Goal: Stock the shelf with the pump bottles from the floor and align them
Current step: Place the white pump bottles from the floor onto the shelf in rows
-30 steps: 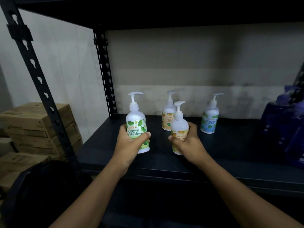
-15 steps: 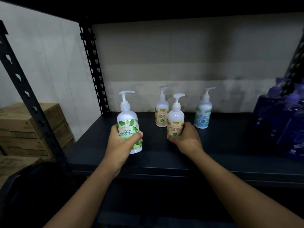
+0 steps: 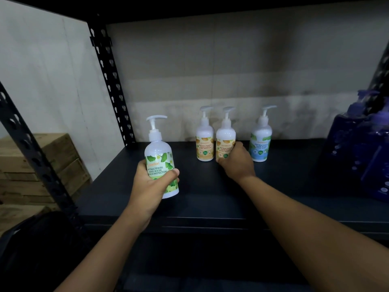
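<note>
Head view: a dark shelf (image 3: 210, 199), seen from its front edge.
Left grip (image 3: 152, 183): clamped round the lower body of the green-label pump bottle (image 3: 158, 151).
Green-label pump bottle: slightly tilted, toward the shelf's front-left corner; I cannot tell whether its base touches the shelf.
Right grip (image 3: 236, 163): fingers curled round the lower part of the held orange-label bottle (image 3: 225, 139).
Back edge row: the second orange-label bottle (image 3: 204, 142) stands just beside the held one, on the side toward the left edge. The blue-label bottle (image 3: 260, 142) stands near, toward the right edge. All three are upright.
Right edge: dark blue bottles (image 3: 362, 157), blurred.
Beyond the left edge: cardboard boxes (image 3: 42, 157).
</note>
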